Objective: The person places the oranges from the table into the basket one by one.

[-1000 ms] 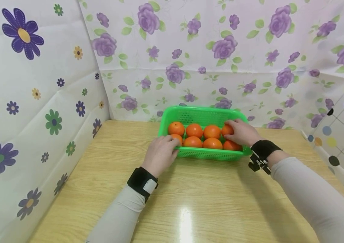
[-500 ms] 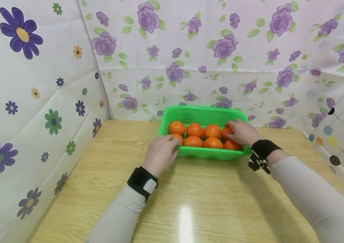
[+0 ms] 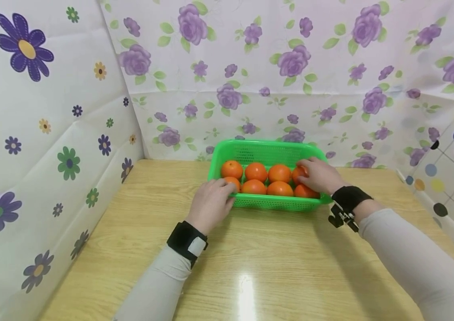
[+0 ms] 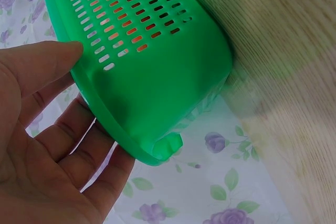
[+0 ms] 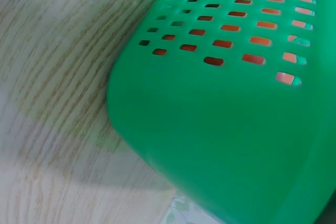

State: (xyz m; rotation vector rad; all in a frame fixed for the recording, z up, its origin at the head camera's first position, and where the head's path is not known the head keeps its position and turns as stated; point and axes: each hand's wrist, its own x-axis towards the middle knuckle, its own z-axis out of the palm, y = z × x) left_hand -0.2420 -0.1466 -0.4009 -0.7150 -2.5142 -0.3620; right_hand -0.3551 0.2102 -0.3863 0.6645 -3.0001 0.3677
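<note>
A green plastic basket (image 3: 275,203) with slotted walls holds two rows of oranges (image 3: 279,173). My left hand (image 3: 212,200) is at its front-left corner, close to the front-left orange (image 3: 232,182). In the left wrist view, the thumb (image 4: 50,64) lies on the outer side of the rim and the fingers pass behind it, pinching the basket edge. At the right end, my right hand (image 3: 320,175) reaches over the rim and grips the back-right orange (image 3: 297,174), partly covering it. The right wrist view shows the basket wall (image 5: 210,129) but not that hand.
The basket rests on a wood-grain table (image 3: 275,254), near the back wall covering (image 3: 267,58) with purple flowers. A flower-patterned sheet (image 3: 50,178) stands along the left side, and a dotted sheet (image 3: 447,183) along the right.
</note>
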